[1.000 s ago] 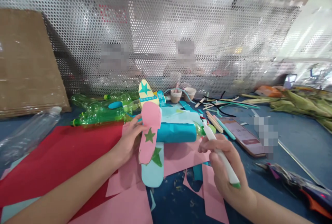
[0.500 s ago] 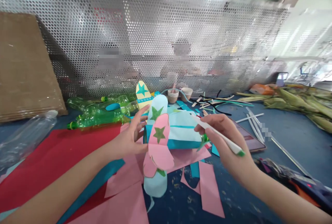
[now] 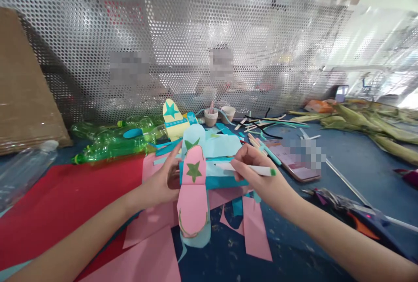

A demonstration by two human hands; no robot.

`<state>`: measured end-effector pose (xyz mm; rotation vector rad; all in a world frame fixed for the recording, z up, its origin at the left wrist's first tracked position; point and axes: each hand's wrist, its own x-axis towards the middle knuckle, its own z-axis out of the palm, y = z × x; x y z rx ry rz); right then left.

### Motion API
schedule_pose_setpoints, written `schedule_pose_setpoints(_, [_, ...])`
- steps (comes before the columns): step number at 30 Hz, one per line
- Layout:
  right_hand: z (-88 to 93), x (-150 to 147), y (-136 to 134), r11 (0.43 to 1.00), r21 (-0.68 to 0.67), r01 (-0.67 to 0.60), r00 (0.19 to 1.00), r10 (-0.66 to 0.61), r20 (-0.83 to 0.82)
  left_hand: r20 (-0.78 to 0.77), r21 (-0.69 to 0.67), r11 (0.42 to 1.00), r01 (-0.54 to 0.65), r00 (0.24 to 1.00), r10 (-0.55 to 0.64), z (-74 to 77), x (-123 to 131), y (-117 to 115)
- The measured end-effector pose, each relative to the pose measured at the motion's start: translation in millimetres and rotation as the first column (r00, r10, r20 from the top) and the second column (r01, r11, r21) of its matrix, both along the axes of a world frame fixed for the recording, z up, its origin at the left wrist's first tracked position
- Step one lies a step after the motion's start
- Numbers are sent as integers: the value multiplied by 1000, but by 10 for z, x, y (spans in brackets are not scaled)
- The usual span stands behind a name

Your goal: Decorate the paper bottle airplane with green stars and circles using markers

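Observation:
My left hand [image 3: 159, 182] is closed around the left end of a bottle wrapped in blue paper [image 3: 225, 182]. A pink paper wing [image 3: 192, 205] with a green star stands across its front, overlapping a pale blue wing [image 3: 200, 238]. Between the fingers of my right hand [image 3: 261, 184] is a white felt-tip pen [image 3: 263, 170] with a green end. Its tip points left, over the light blue stripe on the bottle; I cannot tell if it touches. The right hand hides the bottle's right end. Behind stands a yellow paper piece [image 3: 174, 130] with a blue star.
Green plastic bottles [image 3: 112, 147] and red paper [image 3: 98, 190] lie left, beside leaning cardboard [image 3: 26, 86]. Pink paper scraps [image 3: 256, 229] are in front. Rightward lie a phone [image 3: 290, 160], a glue gun [image 3: 365, 216] and corn husks [image 3: 369, 120]. Two small pots [image 3: 210, 118] stand behind.
The pen has swung nearly level, its tip now lower and further left over the light stripe. The bottle has turned, so the pink wing hangs straighter. The view has shifted slightly right.

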<state>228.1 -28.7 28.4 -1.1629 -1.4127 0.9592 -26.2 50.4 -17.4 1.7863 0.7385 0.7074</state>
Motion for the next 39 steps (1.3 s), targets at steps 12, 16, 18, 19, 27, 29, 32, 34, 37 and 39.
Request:
schedule_pose_setpoints(12, [-2, -5, 89, 996, 89, -2, 999, -2, 45, -3, -55, 997, -57, 998, 57, -82, 23, -6])
schedule_pose_setpoints(16, [-1, 29, 73, 994, 107, 8, 998, -15, 65, 38, -101, 995, -20, 999, 24, -100, 4, 13])
schedule_pose_setpoints(18, [-22, 44, 68, 993, 116, 31, 998, -38, 57, 39, -86, 996, 8, 999, -5, -93, -4, 21])
schedule_pose_setpoints(19, [-33, 48, 66, 993, 115, 36, 998, -42, 53, 34, -73, 997, 19, 999, -16, -87, -5, 26])
schedule_pose_setpoints(27, [-33, 11, 56, 997, 69, 26, 999, -29, 42, 48, -12, 998, 60, 997, -59, -56, 28, 55])
schedule_pose_setpoints(29, [-21, 0, 60, 997, 70, 31, 999, -33, 34, 56, -12, 998, 67, 996, -66, -49, 33, 48])
schedule_pose_setpoints(32, [-11, -10, 67, 998, 60, 23, 999, -25, 26, 44, 4, 998, 62, 997, -62, -32, 38, 34])
schedule_pose_setpoints(34, [-7, -11, 68, 998, 57, 22, 999, -24, 28, 32, 16, 998, 53, 998, -53, -22, 39, 28])
schedule_pose_setpoints(37, [0, -7, 64, 997, 67, 28, 999, -31, 39, 20, 22, 998, 54, 998, -55, -15, 36, 29])
schedule_pose_setpoints(39, [1, -4, 63, 997, 74, 36, 998, -40, 52, 15, 26, 998, 59, 998, -59, -13, 33, 34])
